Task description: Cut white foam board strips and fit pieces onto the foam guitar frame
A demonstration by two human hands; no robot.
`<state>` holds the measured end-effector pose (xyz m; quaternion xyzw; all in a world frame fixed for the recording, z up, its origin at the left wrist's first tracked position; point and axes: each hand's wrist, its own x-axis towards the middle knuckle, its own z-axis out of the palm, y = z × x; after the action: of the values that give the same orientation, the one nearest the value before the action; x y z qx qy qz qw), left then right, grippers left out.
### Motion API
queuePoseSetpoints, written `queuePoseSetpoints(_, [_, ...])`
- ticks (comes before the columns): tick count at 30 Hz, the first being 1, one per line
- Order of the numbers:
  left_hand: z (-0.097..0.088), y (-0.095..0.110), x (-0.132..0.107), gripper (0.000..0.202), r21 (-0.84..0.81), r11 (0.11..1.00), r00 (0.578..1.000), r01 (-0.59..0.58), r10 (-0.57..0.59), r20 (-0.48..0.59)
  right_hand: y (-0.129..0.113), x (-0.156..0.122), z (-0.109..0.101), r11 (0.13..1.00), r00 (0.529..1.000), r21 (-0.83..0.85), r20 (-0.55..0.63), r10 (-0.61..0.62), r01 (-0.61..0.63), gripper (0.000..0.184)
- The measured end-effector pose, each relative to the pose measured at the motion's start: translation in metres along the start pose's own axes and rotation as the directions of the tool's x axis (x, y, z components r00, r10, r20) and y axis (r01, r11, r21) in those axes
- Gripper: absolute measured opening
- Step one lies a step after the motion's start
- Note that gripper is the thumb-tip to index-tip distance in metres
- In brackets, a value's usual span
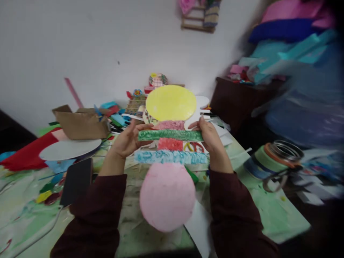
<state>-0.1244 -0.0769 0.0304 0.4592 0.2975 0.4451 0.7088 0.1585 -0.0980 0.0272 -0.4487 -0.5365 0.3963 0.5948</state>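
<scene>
I hold a paper craft piece up over the table with both hands. It has a yellow disc (171,102) at the top, a green strip (170,135), a red patch (170,144), a blue strip (171,157) and a pink disc (167,196) at the bottom. My left hand (128,139) grips the left end of the green strip, fingers curled round it. My right hand (210,138) grips the right end of the same strip. Both arms wear dark maroon sleeves.
A paint-stained table (268,211) carries a brown paper bag (82,123), a white oval plate (70,149), red felt (25,156), a dark phone (76,181), a glass jar (286,152), scissors (274,181) and coloured scraps. Rolled fabrics (292,43) pile up at the right.
</scene>
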Motion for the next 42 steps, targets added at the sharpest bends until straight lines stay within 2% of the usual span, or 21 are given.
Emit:
queuePoseSetpoints(2, [0.000,0.000,-0.001,0.055,0.022,0.999,1.000,0.026,-0.026,-0.006,0.000,0.001,0.000,0.999,0.999,-0.003,-0.001,-0.038,0.038,0.070])
queuePoseSetpoints(7, [0.004,0.001,-0.001,0.041,0.081,0.996,0.991,0.036,-0.025,-0.128,-0.001,0.000,0.001,0.995,0.997,-0.063,-0.009,-0.078,0.077,0.071])
queuePoseSetpoints(11, [0.006,-0.004,-0.001,0.039,0.020,0.999,0.985,0.051,-0.047,-0.164,-0.001,-0.002,0.000,0.995,0.999,-0.090,0.028,-0.041,0.043,0.069])
queuePoseSetpoints(13, [0.004,-0.011,-0.002,0.035,-0.012,0.999,0.983,0.045,-0.046,-0.180,0.000,-0.001,-0.002,0.987,1.000,-0.158,0.008,-0.010,0.011,0.067])
queuePoseSetpoints(15, [0.001,-0.021,-0.005,0.031,-0.016,0.998,0.984,0.064,-0.066,-0.164,0.002,0.001,-0.005,0.971,1.000,-0.236,-0.020,0.022,-0.026,0.065])
queuePoseSetpoints(18, [-0.006,-0.041,-0.010,0.027,-0.033,0.998,0.981,0.062,-0.067,-0.184,0.010,0.007,-0.009,0.924,0.989,-0.357,0.005,0.149,-0.137,0.058])
queuePoseSetpoints(21, [-0.015,-0.064,-0.017,0.026,-0.081,0.995,0.976,0.056,-0.072,-0.208,0.020,0.014,-0.014,0.818,0.966,-0.551,0.074,0.247,-0.167,0.049])
queuePoseSetpoints(24, [-0.022,-0.086,-0.021,0.025,-0.141,0.988,0.976,0.056,-0.084,-0.201,0.025,0.020,-0.018,0.699,0.956,-0.700,0.081,0.283,-0.148,0.044])
queuePoseSetpoints(29, [-0.032,-0.115,-0.018,0.029,-0.167,0.985,0.978,0.036,-0.069,-0.195,0.011,0.019,-0.023,0.628,0.946,-0.751,0.010,0.324,-0.206,0.043])
queuePoseSetpoints(31, [-0.033,-0.123,-0.017,0.032,-0.140,0.988,0.983,0.062,-0.085,-0.165,0.006,0.016,-0.024,0.606,0.954,-0.774,0.009,0.301,-0.184,0.045])
queuePoseSetpoints(34, [-0.031,-0.132,-0.019,0.037,-0.041,0.997,0.992,0.061,-0.065,-0.111,0.004,0.014,-0.025,0.617,0.963,-0.780,0.070,0.259,-0.109,0.052])
queuePoseSetpoints(36, [-0.031,-0.134,-0.019,0.041,0.161,0.987,0.994,0.020,-0.003,-0.106,0.004,0.013,-0.023,0.601,0.964,-0.796,0.098,0.249,-0.074,0.058])
queuePoseSetpoints(37, [-0.031,-0.134,-0.019,0.043,0.323,0.946,0.993,0.000,0.039,-0.113,0.004,0.013,-0.022,0.577,0.963,-0.815,0.108,0.249,-0.058,0.061])
queuePoseSetpoints(39, [-0.032,-0.131,-0.018,0.046,0.625,0.781,0.986,-0.020,0.119,-0.117,0.002,0.013,-0.018,0.534,0.960,-0.845,0.129,0.248,-0.025,0.064])
queuePoseSetpoints(40, [-0.032,-0.129,-0.017,0.044,0.719,0.694,0.983,-0.020,0.146,-0.113,0.001,0.012,-0.016,0.522,0.959,-0.853,0.140,0.247,-0.010,0.065])
queuePoseSetpoints(42, [-0.030,-0.122,-0.018,0.039,0.794,0.608,0.982,-0.017,0.161,-0.103,-0.002,0.011,-0.013,0.516,0.958,-0.857,0.148,0.246,0.000,0.065])
